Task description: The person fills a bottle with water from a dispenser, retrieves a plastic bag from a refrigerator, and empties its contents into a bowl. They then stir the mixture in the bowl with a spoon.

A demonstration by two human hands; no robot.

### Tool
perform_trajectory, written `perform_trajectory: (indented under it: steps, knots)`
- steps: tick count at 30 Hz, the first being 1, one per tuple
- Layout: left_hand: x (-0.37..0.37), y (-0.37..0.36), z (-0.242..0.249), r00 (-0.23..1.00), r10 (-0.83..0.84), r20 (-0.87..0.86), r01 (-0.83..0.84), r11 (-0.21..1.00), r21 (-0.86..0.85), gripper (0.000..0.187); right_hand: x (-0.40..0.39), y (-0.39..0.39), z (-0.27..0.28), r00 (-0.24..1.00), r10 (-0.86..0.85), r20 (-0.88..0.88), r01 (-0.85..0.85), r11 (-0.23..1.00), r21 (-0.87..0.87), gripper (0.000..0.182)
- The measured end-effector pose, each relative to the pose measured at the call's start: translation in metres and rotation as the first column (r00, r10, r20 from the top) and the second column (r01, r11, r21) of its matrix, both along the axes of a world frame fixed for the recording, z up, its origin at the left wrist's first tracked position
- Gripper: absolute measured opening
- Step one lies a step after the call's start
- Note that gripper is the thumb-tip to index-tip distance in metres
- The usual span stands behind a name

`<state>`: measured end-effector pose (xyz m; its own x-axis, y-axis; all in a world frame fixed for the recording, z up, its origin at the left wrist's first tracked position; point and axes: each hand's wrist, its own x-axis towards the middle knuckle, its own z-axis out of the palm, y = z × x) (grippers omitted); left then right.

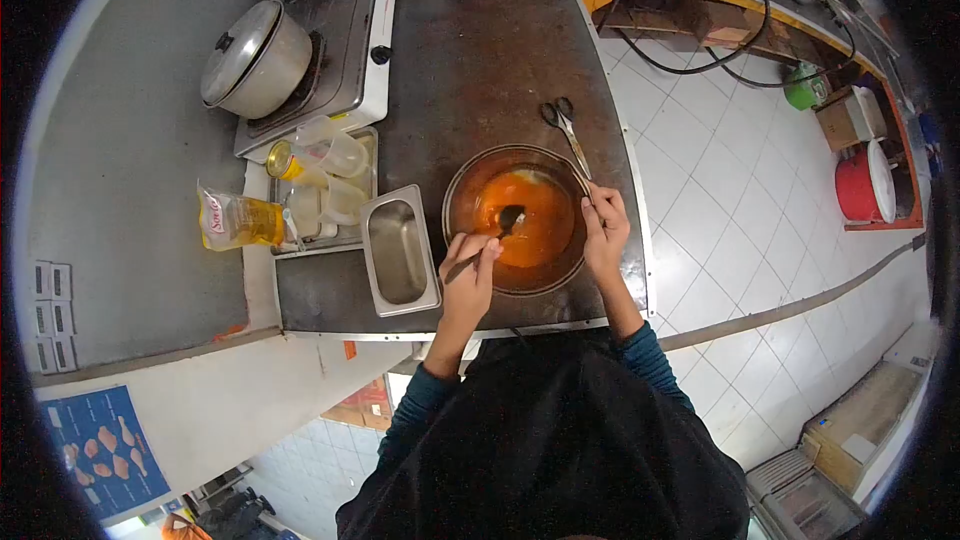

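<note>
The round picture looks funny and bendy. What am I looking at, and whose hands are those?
A person wears a camera on their head, so you look down at their own two hands. The wide lens bends everything round. The left hand holds a spoon dipped into orange sauce in a glass bowl. The right hand holds the bowl's rim. Near it on the dark counter lie scissors and a metal tray. A lidded pot sits on the stove.
</note>
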<state>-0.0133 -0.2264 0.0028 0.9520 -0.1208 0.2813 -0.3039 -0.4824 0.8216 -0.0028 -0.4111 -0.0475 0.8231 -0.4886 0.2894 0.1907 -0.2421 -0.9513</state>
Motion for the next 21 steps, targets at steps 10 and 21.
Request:
perform_trajectory:
  steps: [10,21]
  knots:
    - [-0.014,-0.011,-0.034,0.995,-0.02,-0.098,0.002,0.984,-0.179,0.021,-0.003,0.0,0.002,0.999,-0.029,-0.027,0.03,0.997,0.067,0.02]
    - [0.0,0.037,-0.015,0.991,-0.001,-0.135,-0.007,0.998,-0.058,0.021,-0.006,0.006,0.005,0.999,-0.022,-0.047,0.026,0.996,0.091,0.02]
